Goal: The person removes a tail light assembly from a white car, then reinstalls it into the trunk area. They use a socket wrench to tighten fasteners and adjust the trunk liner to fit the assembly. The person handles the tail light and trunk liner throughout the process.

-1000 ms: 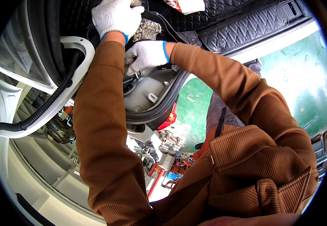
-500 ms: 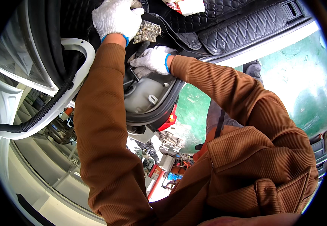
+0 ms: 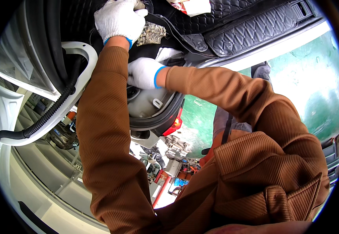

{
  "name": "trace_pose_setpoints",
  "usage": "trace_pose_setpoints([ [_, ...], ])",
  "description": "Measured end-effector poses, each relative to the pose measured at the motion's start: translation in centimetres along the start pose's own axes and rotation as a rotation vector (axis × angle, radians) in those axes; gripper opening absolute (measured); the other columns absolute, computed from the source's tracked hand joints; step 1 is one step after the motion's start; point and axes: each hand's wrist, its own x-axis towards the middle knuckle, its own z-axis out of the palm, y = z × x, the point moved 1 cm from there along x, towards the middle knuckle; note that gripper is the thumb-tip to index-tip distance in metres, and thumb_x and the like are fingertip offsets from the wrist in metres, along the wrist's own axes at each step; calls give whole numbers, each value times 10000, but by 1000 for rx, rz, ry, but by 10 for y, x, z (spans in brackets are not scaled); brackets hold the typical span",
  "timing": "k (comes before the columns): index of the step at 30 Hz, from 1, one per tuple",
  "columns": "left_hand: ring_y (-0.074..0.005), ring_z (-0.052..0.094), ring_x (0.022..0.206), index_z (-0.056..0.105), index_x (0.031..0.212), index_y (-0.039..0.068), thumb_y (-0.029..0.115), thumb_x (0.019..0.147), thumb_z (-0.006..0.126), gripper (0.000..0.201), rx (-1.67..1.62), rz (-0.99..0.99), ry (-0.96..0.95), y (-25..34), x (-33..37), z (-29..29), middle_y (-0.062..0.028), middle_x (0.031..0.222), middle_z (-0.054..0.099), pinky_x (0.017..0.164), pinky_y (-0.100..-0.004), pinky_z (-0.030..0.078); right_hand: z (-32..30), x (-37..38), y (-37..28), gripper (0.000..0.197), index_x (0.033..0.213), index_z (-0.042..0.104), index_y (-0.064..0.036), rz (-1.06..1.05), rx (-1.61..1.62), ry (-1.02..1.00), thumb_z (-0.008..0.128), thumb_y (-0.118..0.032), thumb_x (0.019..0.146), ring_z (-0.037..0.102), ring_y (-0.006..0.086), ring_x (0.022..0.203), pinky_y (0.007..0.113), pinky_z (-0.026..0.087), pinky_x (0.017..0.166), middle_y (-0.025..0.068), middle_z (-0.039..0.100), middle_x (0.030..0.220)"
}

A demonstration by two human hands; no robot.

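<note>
My left hand [image 3: 118,21], in a white knitted glove with a blue cuff, is at the black quilted lining of a vehicle's trunk. Its fingers look curled, with the thumb against them; whatever they hold is hidden. Beside it lies a crinkled beige-and-brown patterned piece [image 3: 151,34]. Lower down, my right hand [image 3: 144,73], gloved alike, reaches over a pale grey molded panel [image 3: 148,102]. The left sleeve hides its fingertips, so its grip does not show. Just above the right hand sits a white cloth-like piece [image 3: 168,54].
A black rubber seal [image 3: 154,121] rims the opening, with a red tail light [image 3: 174,126] below. On the left, a white hinge arm [image 3: 87,64] carries a black corrugated hose [image 3: 40,121]. The quilted sill lining [image 3: 251,29] runs right, above a green floor [image 3: 298,74].
My right hand has moved left and slightly down, partly behind the left sleeve. The dark object and thin rod near its fingers are no longer visible. My left hand has barely shifted.
</note>
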Motion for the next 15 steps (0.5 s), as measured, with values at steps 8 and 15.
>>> trace_pose_setpoints([
  [8,-270,748,1063,853,1047,230,416,909,799,238,-14,4,-9,4,3,-6,-32,1062,821,970,-454,575,7,10,63,148,979,680,-47,457,1382,-92,736,-182,958,700,224,702,350,572,592,95,712,817],
  [15,-266,760,1050,858,1078,242,421,926,792,244,6,-19,-14,-2,-2,2,-43,1075,823,976,-439,587,3,13,9,397,1142,772,-42,-5,109,21,667,-345,908,729,435,1056,482,584,944,248,768,1102],
])
